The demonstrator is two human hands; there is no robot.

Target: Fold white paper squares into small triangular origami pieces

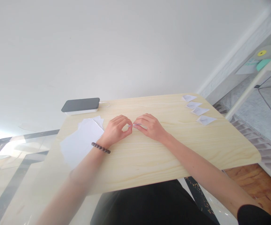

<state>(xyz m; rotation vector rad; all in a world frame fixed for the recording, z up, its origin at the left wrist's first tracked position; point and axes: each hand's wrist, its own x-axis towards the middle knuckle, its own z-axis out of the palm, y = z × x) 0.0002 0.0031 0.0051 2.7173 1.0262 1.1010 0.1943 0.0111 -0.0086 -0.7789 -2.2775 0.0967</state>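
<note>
Over the middle of the table, my left hand (pixel 117 128) and my right hand (pixel 150 125) meet with their fingertips almost touching. Between them is a small folded piece of paper (pixel 137 124), white and seen nearly edge-on, pinched by thumb and fingers of both hands. Most of it is hidden by the fingers, so its exact shape does not show. A dark bead bracelet circles my left wrist. Beside that wrist lies a loose pile of white paper sheets (pixel 81 140), partly under my forearm.
A dark-screened phone (pixel 81 104) rests on a white block at the table's back left, a cable at its right end. Several folded paper kite shapes (pixel 206 120) form a row at the back right. The wooden table (pixel 208 147) stands against a white wall.
</note>
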